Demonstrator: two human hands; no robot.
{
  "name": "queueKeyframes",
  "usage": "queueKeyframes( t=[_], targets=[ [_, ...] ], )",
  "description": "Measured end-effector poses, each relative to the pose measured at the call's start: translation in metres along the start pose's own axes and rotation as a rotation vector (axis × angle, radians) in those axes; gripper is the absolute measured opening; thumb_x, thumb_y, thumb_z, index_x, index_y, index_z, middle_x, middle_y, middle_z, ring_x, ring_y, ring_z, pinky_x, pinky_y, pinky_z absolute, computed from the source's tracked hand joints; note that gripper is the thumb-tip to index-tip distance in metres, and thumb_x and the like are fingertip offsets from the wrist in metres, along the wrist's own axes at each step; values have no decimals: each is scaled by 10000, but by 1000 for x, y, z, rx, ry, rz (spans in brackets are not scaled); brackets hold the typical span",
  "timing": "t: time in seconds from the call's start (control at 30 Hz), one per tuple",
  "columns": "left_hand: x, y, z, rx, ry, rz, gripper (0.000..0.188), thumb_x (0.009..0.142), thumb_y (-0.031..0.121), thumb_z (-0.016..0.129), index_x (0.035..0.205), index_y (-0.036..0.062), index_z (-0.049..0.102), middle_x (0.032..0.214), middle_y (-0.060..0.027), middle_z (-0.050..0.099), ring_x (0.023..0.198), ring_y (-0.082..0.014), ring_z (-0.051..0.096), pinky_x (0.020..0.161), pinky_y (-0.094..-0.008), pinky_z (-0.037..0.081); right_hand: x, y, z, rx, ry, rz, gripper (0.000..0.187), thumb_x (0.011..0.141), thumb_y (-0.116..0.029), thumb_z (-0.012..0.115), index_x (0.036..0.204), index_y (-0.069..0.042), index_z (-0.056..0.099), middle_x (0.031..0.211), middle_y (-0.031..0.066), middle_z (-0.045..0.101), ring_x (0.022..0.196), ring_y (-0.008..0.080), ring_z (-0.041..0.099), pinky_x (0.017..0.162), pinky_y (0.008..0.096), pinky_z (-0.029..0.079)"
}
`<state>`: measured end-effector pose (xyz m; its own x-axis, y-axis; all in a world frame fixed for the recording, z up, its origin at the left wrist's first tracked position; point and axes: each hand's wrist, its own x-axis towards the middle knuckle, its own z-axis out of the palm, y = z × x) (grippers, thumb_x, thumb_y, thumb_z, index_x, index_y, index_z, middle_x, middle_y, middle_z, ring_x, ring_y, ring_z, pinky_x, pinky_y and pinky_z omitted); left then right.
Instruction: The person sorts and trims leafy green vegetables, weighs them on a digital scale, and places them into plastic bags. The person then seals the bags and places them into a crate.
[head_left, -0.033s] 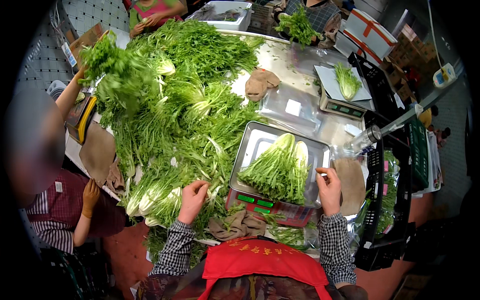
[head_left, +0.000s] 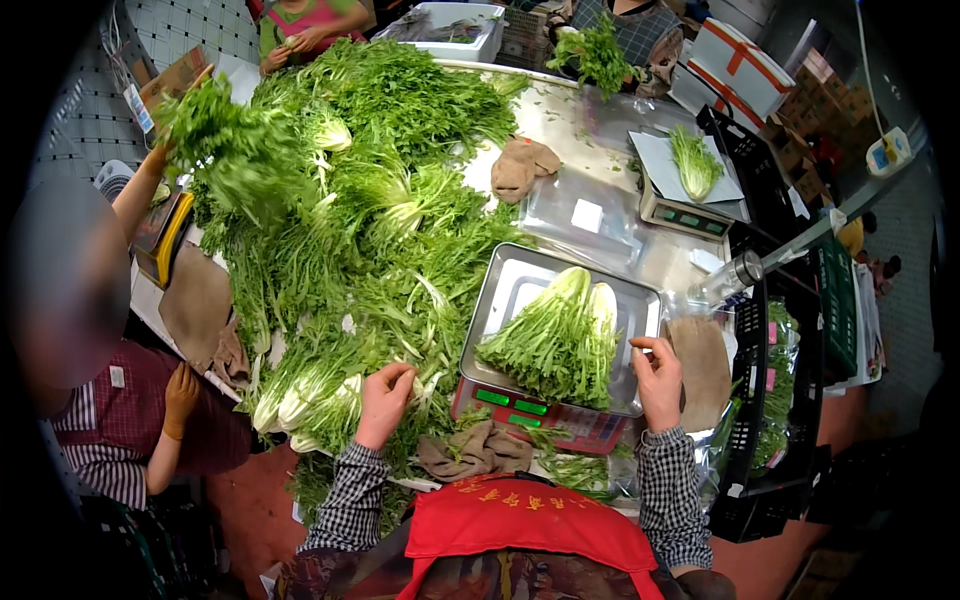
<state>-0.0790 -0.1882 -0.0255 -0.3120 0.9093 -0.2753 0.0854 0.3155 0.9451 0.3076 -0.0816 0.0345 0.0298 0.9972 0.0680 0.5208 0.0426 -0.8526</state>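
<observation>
1. Here it is, the bundle of leafy greens (head_left: 550,345), lying in the metal pan (head_left: 508,283) of the red scale (head_left: 585,428), apart from both hands.
2. Check the long axis: pale stem ends up toward the scale's far edge, frilly leaves fanning down toward its near edge and over to the left.
3. The right hand (head_left: 657,385) is nearer, poised at the scale's right rim! The bundle lies just left of its fingertips; thumb and forefinger sit slightly apart, nothing seen between them. Touching the rim? Can't tell.
4. Left hand (head_left: 385,405), off the scale's left side: the bundle lies to its right, across the pan's rim. Fingers curl inward; whether the tips meet, can't tell.
5. Further out, a heap of greens (head_left: 370,200) spreads left of the scale and beyond it, a brown towel (head_left: 478,452) lies crumpled in front.
</observation>
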Motion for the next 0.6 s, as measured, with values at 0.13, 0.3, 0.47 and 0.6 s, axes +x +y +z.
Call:
queueKeyframes(
  t=[0.13,0.3,0.47,0.6],
  targets=[
    [-3,-10,-7,2,21,-15,197,954,152,569,954,-11,680,642,-3,578,544,-67,507,495,-231,390,-4,-15,8,73,-15,0,125,905,-56,600,978,30,656,897,54,608,684,105,555,624,248,456],
    [0,-18,-8,47,65,28,200,939,158,595,945,-21,684,664,-6,605,571,-70,525,521,-235,413,-8,-38,17,172,-22,5,127,940,-56,570,989,33,646,901,44,613,716,100,589,646,238,476],
    [20,-13,-5,221,212,249,162,899,123,634,940,-25,687,722,-88,645,608,-141,575,566,-294,452,-13,-51,20,176,-24,9,119,943,-51,563,970,29,647,854,43,610,709,99,596,640,231,474],
    [46,14,-4,442,252,425,162,862,95,644,994,5,671,876,-136,622,750,-259,612,664,-356,486,-12,-54,25,220,-2,-22,114,939,-44,557,947,30,644,799,40,601,665,95,570,610,234,451]
  ],
)
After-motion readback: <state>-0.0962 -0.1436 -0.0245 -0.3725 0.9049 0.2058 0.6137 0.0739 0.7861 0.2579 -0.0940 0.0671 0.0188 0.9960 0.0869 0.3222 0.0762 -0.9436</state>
